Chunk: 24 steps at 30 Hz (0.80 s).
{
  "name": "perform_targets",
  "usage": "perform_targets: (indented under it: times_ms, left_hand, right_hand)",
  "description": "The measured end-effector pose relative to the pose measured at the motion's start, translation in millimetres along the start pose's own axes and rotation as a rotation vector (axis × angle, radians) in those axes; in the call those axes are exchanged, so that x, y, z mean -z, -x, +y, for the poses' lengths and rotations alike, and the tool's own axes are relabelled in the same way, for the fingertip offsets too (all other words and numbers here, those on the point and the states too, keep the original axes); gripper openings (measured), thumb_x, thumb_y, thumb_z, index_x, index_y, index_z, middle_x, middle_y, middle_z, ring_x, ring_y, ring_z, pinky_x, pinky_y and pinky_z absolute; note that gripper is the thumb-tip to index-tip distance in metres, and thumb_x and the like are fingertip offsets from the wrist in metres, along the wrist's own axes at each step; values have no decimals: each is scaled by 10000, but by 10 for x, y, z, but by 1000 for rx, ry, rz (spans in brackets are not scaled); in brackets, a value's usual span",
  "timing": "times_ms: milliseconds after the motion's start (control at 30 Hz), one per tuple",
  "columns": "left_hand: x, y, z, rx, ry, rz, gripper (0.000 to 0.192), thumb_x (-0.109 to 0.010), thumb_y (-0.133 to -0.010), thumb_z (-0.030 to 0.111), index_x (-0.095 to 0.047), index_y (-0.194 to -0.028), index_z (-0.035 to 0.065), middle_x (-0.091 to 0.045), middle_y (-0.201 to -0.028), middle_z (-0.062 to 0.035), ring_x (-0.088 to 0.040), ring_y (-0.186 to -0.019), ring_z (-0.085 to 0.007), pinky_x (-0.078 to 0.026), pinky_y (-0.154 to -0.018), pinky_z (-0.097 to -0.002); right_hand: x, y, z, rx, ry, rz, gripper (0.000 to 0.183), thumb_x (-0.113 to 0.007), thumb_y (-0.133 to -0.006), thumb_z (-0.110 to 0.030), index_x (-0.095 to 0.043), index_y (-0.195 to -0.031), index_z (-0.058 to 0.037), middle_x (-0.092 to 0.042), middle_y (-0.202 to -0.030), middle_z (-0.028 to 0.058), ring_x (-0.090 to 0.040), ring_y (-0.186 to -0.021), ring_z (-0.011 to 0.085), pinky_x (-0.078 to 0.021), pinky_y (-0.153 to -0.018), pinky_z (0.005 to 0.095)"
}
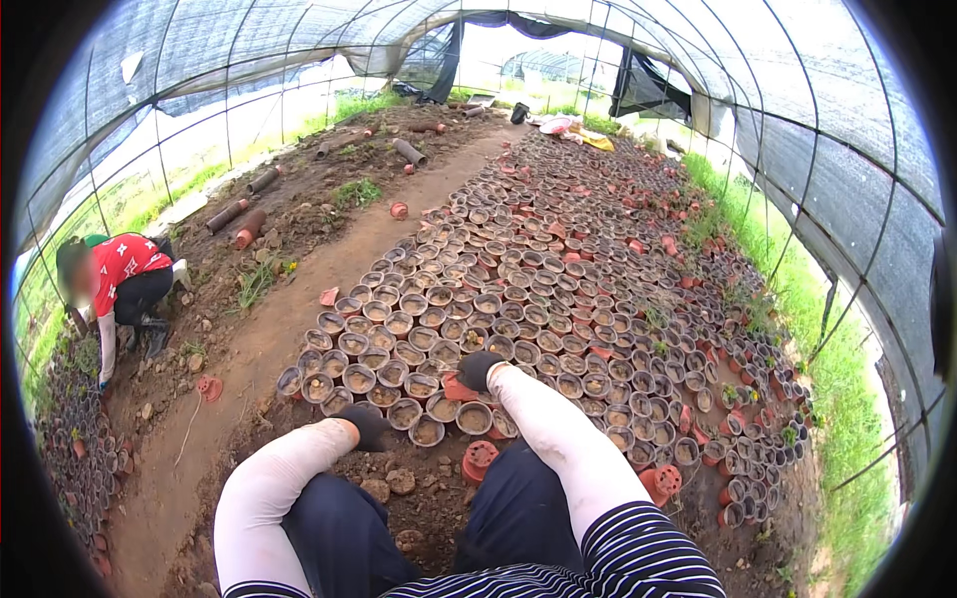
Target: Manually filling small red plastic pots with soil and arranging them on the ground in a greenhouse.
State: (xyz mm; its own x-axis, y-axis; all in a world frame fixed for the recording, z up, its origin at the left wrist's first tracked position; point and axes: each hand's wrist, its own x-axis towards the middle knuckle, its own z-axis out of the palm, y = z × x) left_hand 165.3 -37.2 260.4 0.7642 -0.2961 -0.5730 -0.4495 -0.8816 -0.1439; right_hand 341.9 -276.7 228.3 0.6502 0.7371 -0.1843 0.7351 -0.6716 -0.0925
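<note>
My left hand (362,427), in a dark glove, is low at the near left edge of the packed rows of pots; its fingers are blurred and its grip cannot be made out. My right hand (477,370), also dark-gloved, reaches over the pots with a reddish plastic pot (457,387) tilted on its side at its fingers. Around both hands stand round plastic nursery pots (427,431) filled with dry soil. An upturned red pot (478,457) with holes in its base lies by my right knee, and another (661,482) lies beyond my right forearm.
A bare dirt path (291,299) runs along the left of the pots. Across it a co-worker in a red shirt (128,261) bends over more pots (82,441). Stacks of nested pots (228,215) lie on rough soil. Shade netting on a metal frame (811,149) arches overhead.
</note>
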Motion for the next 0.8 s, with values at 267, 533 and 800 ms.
perform_targets:
  times_ms: [267, 533, 800]
  left_hand:
    - [-115, -116, 121, -126, -31, -24, 594, -566, -820, 507, -472, -1334, 225, -612, -1178, -86, -578, -1089, -278, -463, -869, -428]
    - [-125, -135, 81, -107, -1, -92, 618, -548, -833, 519, -441, -1363, 218, -624, -1147, -105, -610, -1026, -287, -488, -806, -428]
    - [-111, -120, 74, -139, 7, -74, 621, -530, -844, 529, -441, -1359, 192, -608, -1172, -130, -595, -1053, -300, -474, -836, -440]
  right_hand:
    - [106, -96, -243, -4, -38, 14, 371, -536, -788, -350, -681, -1044, -123, -662, -1029, 159, -622, -977, 341, -478, -882, 428]
    - [2, -128, -67, 12, 59, -35, 302, -560, -717, -185, -709, -962, -92, -674, -993, 164, -645, -940, 328, -509, -829, 408]
    - [-36, -79, 27, 37, 22, -67, 330, -593, -718, -257, -703, -983, -94, -676, -963, 168, -642, -921, 342, -505, -822, 416]
